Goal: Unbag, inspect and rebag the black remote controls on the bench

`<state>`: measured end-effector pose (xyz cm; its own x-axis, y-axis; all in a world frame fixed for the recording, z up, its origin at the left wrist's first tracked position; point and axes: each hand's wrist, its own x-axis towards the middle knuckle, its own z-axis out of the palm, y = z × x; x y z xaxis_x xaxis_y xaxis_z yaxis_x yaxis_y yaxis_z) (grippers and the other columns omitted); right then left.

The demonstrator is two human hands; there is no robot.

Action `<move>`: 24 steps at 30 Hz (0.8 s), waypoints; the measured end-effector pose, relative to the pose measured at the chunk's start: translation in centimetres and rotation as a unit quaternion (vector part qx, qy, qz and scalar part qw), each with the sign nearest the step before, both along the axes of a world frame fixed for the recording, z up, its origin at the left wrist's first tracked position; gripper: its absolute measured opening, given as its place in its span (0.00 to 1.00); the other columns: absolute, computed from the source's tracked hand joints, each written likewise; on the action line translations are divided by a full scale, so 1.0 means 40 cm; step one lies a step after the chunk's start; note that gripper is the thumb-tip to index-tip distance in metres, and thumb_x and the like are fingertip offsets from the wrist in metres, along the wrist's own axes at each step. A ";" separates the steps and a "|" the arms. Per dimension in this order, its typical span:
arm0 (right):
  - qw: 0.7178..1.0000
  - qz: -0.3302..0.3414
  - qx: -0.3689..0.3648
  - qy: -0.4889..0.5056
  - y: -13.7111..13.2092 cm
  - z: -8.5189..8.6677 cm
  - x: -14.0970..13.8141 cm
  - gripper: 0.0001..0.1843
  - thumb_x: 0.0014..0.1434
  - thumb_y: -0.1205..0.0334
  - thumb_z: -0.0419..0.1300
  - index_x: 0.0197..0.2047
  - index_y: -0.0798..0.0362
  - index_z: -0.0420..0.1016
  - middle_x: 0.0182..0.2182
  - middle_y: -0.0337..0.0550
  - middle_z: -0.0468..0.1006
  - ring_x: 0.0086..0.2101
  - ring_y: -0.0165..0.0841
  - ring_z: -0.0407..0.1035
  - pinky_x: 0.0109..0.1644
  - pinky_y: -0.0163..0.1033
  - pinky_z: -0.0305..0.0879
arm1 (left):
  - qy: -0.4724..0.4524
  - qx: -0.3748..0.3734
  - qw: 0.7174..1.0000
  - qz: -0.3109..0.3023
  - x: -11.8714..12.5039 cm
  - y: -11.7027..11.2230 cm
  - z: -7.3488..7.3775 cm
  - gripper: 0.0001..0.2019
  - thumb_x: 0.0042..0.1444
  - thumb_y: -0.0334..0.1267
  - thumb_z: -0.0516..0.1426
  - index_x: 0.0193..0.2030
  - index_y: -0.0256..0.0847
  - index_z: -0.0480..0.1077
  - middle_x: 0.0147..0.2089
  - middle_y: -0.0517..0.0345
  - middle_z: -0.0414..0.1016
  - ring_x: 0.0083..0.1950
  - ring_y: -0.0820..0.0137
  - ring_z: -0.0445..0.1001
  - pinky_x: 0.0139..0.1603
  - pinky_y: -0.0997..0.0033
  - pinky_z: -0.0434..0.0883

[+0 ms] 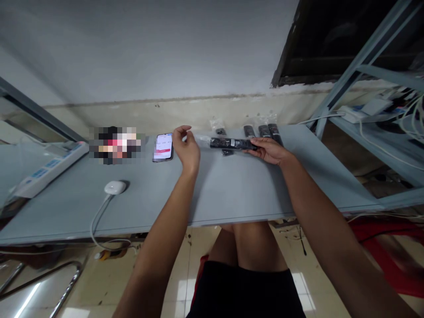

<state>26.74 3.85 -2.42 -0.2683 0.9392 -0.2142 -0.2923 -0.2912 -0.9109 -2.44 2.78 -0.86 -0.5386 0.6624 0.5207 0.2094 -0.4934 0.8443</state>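
Gripping one black remote control (232, 143) level with the right hand (269, 150), fingers pressed together and wrapped around its right end, inside a clear plastic sleeve (202, 140) trailing off to the left. Raising the left hand (186, 148) just beside the sleeve's tail, fingers loosely curled; no telling from this view whether they are pinching the plastic.

Lying side by side along the far edge of the gray tabletop (232, 190), just beyond the right hand, three more black remotes (264, 130), with two crumpled clear bags (215, 124) near them against the wall. Poking out above and below the held remote, one or two further black pieces (227, 152), partly hidden, so the count stays uncertain.

Sitting left of the left hand, close by, one smartphone (163, 147) with its screen lit, then one pixelated patch (114, 145) too blurred to name. Lying nearer the near edge, one white oval device (115, 187), its white cable (94, 227) dropping over that edge. Running along the left end, one white power strip (49, 172), with a second power strip (361, 112) on a metal shelf (371, 137) at the right.

Stretching between the forearms and the near edge, a wide band of gray tabletop, with more tabletop extending right of the right hand toward the table's far corner
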 end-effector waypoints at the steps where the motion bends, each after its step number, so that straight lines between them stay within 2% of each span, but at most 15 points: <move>1: 1.000 0.006 0.001 -0.003 0.001 0.000 0.001 0.05 0.70 0.71 0.64 0.40 0.56 0.82 0.39 0.46 0.88 0.37 0.32 0.86 0.42 0.29 0.83 | 0.084 0.019 0.996 0.016 0.007 -0.015 0.009 0.13 0.66 0.50 0.63 0.47 0.44 0.73 0.54 0.49 0.75 0.61 0.60 0.73 0.65 0.55 0.71; 2: 1.000 0.018 0.000 -0.007 0.001 -0.001 0.001 0.04 0.69 0.71 0.66 0.40 0.56 0.82 0.39 0.46 0.88 0.37 0.32 0.86 0.43 0.29 0.83 | 0.161 0.043 0.986 0.010 0.016 -0.030 0.018 0.14 0.65 0.51 0.64 0.49 0.45 0.74 0.58 0.47 0.74 0.65 0.57 0.71 0.69 0.52 0.68; 3: 0.999 0.034 -0.002 -0.010 0.001 -0.001 0.002 0.03 0.68 0.70 0.67 0.40 0.57 0.82 0.39 0.46 0.88 0.37 0.32 0.86 0.43 0.29 0.84 | 0.239 0.058 0.969 -0.028 0.026 -0.044 0.026 0.17 0.63 0.52 0.65 0.52 0.45 0.75 0.61 0.47 0.74 0.68 0.55 0.69 0.71 0.50 0.66; 6: 0.996 0.086 -0.007 -0.014 -0.002 0.000 -0.001 0.02 0.65 0.69 0.71 0.42 0.57 0.84 0.39 0.47 0.88 0.36 0.32 0.85 0.44 0.31 0.84 | 0.432 0.062 0.882 -0.179 0.063 -0.071 0.032 0.29 0.56 0.55 0.70 0.61 0.47 0.74 0.67 0.44 0.72 0.71 0.50 0.68 0.74 0.46 0.64; 8: 0.994 0.109 -0.005 -0.015 -0.005 0.001 -0.007 0.06 0.63 0.69 0.73 0.44 0.57 0.84 0.40 0.48 0.88 0.36 0.32 0.85 0.45 0.32 0.84 | 0.506 0.029 0.831 -0.231 0.084 -0.076 0.020 0.33 0.59 0.51 0.69 0.69 0.46 0.69 0.70 0.42 0.71 0.71 0.50 0.69 0.72 0.47 0.67; 11: 0.991 0.130 -0.002 -0.021 -0.010 0.003 -0.015 0.09 0.63 0.70 0.73 0.47 0.57 0.84 0.43 0.50 0.88 0.39 0.35 0.86 0.49 0.36 0.84 | 0.556 -0.038 0.791 -0.251 0.095 -0.073 -0.003 0.31 0.65 0.43 0.65 0.73 0.43 0.65 0.68 0.42 0.74 0.67 0.53 0.75 0.66 0.52 0.73; 16: 0.986 0.150 -0.003 -0.069 -0.014 0.011 -0.002 0.14 0.66 0.73 0.69 0.54 0.55 0.82 0.45 0.51 0.88 0.41 0.36 0.86 0.49 0.40 0.85 | 0.597 -0.088 0.752 -0.266 0.086 -0.074 -0.012 0.26 0.64 0.39 0.64 0.69 0.47 0.71 0.60 0.48 0.81 0.60 0.55 0.80 0.58 0.57 0.78; 21: 0.989 0.117 0.015 -0.093 -0.008 0.008 0.013 0.15 0.64 0.73 0.70 0.54 0.55 0.82 0.38 0.47 0.87 0.35 0.31 0.84 0.42 0.36 0.86 | 0.596 -0.096 0.755 -0.257 0.078 -0.069 -0.015 0.25 0.63 0.40 0.64 0.67 0.44 0.73 0.60 0.46 0.81 0.61 0.54 0.80 0.60 0.56 0.77; 24: 0.987 0.105 0.030 -0.115 -0.003 -0.002 0.008 0.15 0.61 0.70 0.74 0.51 0.56 0.83 0.36 0.48 0.88 0.33 0.33 0.84 0.35 0.33 0.84 | 0.589 -0.078 0.759 -0.266 0.072 -0.063 -0.021 0.22 0.63 0.39 0.63 0.64 0.45 0.75 0.59 0.48 0.82 0.59 0.56 0.80 0.60 0.56 0.77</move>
<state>27.07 3.72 -2.49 -0.4092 0.8808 -0.2382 -0.0143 -0.2672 -0.9635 0.44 0.26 -1.68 0.6053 0.7263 0.3256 0.6703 -0.6858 0.2835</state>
